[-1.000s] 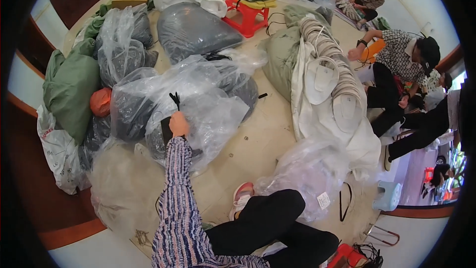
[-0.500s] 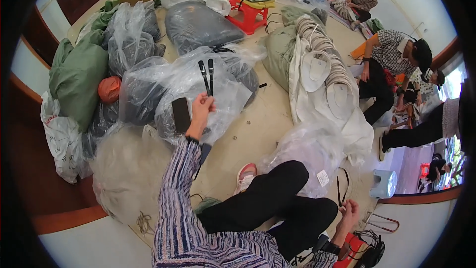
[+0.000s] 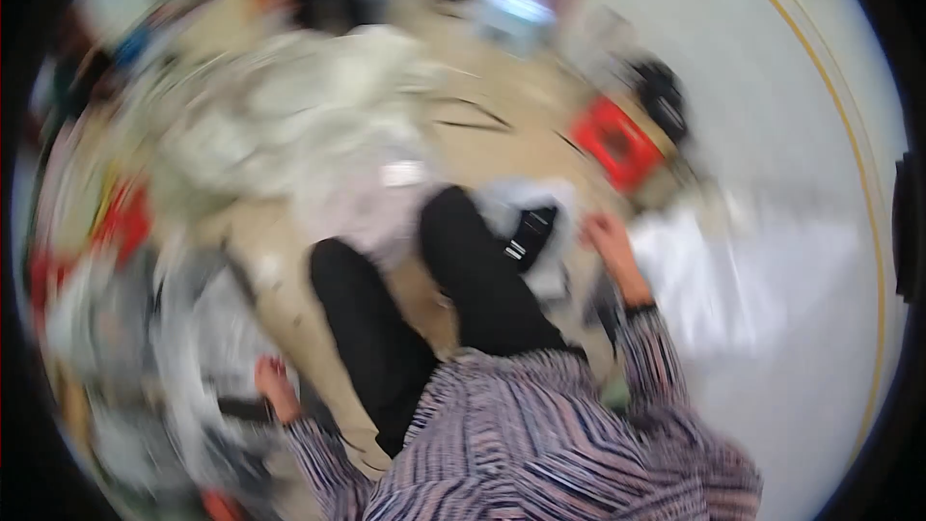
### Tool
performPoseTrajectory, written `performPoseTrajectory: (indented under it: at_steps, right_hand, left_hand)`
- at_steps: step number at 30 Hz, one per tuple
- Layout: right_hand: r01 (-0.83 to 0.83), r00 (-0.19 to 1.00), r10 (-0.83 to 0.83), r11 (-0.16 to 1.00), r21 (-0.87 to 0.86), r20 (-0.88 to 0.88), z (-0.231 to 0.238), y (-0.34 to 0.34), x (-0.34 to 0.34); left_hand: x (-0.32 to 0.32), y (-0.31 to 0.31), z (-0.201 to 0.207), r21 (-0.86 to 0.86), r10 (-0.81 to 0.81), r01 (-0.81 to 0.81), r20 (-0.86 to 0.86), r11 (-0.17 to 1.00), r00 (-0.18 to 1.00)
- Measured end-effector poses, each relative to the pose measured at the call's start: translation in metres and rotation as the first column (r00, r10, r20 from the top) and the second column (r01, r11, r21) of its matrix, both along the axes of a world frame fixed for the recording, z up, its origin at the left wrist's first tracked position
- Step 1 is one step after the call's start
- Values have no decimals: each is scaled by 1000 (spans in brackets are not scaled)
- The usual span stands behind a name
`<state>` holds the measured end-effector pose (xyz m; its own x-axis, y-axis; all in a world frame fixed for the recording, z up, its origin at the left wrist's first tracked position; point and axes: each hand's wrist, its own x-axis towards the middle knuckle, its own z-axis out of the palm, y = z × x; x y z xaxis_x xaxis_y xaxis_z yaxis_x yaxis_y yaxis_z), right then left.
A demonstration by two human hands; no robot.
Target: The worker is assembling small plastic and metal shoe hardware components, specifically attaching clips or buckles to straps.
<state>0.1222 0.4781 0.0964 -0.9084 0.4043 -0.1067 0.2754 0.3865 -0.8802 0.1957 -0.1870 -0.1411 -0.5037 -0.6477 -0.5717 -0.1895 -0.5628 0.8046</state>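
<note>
Strong motion blur smears this moment. My left hand hangs at the lower left, just above a dark phone on clear plastic bags. Its fingers look curled, but I cannot make out whether anything is in them. My right hand is raised right of my knees, fingers bent and smeared. Left of it, a white plastic bag stands with black straps showing in it; hand and straps look apart. A thin black strap lies in a loop on the floor farther off.
A red stool with a black bundle is at the far right. White sheeting lies by the wall. White sacks spread ahead, and a light-blue stool stands beyond. Another red stool is at left.
The view has swung right. My left hand held two black straps with metal ends earlier; they no longer show. My right hand has moved from near the looped strap to beside the white bag.
</note>
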Motion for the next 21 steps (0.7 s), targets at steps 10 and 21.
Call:
performPoseTrajectory:
  at_steps: [10, 21]
  right_hand:
    - [239, 967, -179, 886, -398, 181, -82, 1, 82]
    - [276, 961, -249, 879, -388, 120, -102, -38, 58]
  left_hand:
    - [-78, 114, 170, -280, -652, 616, -48, 736, 757]
    - [-57, 84, 254, -481, -592, 611, 214, 628, 777]
